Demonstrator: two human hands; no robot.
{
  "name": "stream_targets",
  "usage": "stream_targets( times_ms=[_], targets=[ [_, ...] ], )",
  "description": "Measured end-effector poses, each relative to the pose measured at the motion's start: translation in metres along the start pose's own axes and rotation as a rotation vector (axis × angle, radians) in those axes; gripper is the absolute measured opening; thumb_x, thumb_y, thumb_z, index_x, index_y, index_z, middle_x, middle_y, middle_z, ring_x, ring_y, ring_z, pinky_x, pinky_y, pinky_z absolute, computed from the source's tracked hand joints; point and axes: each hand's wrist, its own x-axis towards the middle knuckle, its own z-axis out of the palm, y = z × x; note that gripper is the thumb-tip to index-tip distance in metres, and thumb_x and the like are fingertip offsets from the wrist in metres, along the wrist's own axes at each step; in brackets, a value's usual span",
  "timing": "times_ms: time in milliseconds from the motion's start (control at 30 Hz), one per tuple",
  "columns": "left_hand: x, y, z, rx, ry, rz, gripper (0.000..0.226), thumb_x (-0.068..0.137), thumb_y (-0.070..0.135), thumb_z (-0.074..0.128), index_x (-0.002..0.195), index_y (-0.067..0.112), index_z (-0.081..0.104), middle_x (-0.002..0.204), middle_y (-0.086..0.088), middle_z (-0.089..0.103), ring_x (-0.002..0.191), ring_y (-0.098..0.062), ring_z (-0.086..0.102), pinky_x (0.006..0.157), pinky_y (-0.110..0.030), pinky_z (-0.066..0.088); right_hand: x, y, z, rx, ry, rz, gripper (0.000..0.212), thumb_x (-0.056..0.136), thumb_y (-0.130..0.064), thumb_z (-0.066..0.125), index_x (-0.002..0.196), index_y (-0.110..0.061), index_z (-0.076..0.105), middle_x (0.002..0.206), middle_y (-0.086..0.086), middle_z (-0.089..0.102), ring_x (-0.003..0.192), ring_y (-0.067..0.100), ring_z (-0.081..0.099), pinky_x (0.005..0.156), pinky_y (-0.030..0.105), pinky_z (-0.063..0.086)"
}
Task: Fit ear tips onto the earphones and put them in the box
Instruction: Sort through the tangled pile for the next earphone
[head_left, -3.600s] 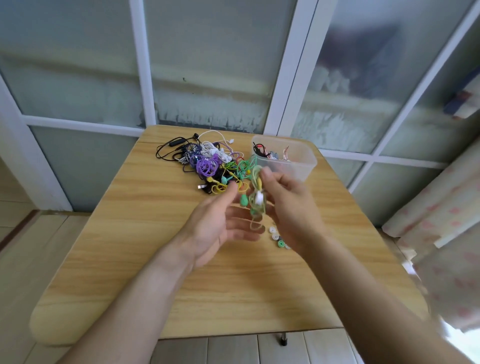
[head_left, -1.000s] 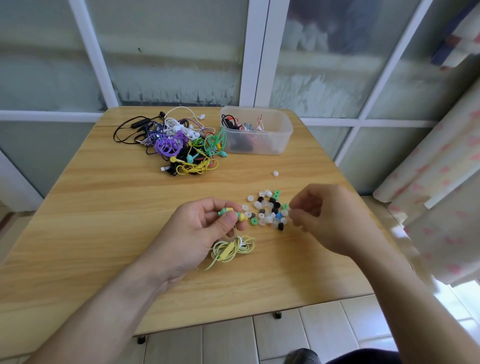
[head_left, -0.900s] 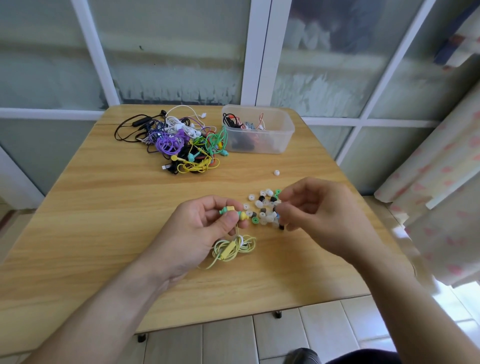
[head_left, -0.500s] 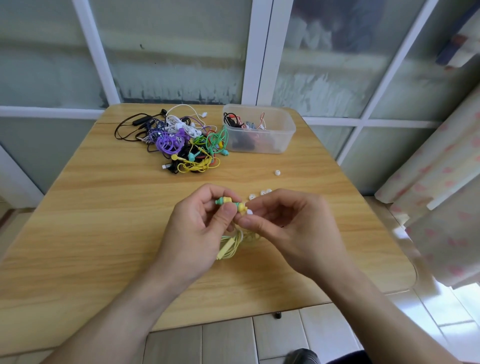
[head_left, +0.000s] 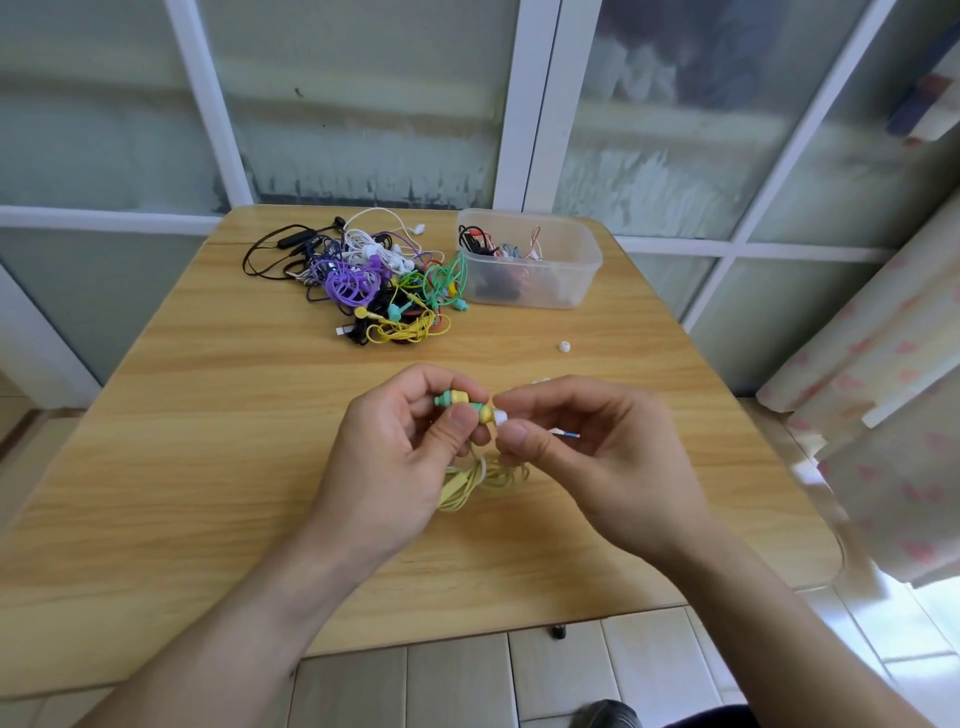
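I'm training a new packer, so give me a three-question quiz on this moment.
1. True or false: the clear plastic box already holds some earphones.
2. What does the right hand pinch? A) a white ear tip B) a purple cable C) the box
3. Fill in: the left hand holds the yellow-green ______.

Key: 1 true. 2 A: the white ear tip is at the earbud's end. 3 earbuds, their cable hanging below.
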Motion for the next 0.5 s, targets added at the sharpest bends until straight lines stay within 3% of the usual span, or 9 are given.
stream_targets(
  times_ms=[100, 267, 500],
  targets=[
    [-0.0012, -0.0004, -0.0006, 0.006, -0.007, -0.006, 0.014, 0.092, -0.001, 0.055, 0.091, 0.011, 0.062, 0.067, -0.001, 0.066, 0.062, -0.006, 0.060, 0.060, -0.016, 0.048, 0.0022, 0.0020, -0.0028, 0.065, -0.056, 0.037, 0.014, 0.084, -0.008, 0.072, 0.096, -0.001, 0.073, 0.083, 0.022, 0.071, 0.072, 0.030, 0.069, 0.077, 0.048, 0.059],
    [-0.0026, 0.0013, -0.0004, 0.006, -0.046, -0.021, 0.016, 0.091, -0.006, 0.054, 0.088, 0.008, 0.062, 0.063, -0.001, 0.064, 0.058, -0.004, 0.059, 0.057, -0.014, 0.048, 0.0032, 0.0042, -0.0017, 0.106, -0.065, 0.064, 0.018, 0.078, -0.009, 0.072, 0.092, 0.002, 0.070, 0.082, 0.020, 0.073, 0.072, 0.033, 0.069, 0.075, 0.048, 0.060],
    [-0.0043, 0.0022, -0.0012, 0.001, -0.057, -0.036, 0.015, 0.092, -0.004, 0.055, 0.088, 0.008, 0.063, 0.065, -0.001, 0.065, 0.059, -0.006, 0.059, 0.057, -0.017, 0.049, 0.0029, 0.0008, -0.0034, 0.152, -0.108, 0.078, 0.015, 0.074, -0.006, 0.072, 0.088, -0.002, 0.070, 0.079, 0.015, 0.074, 0.065, 0.023, 0.070, 0.067, 0.030, 0.058]
  ],
)
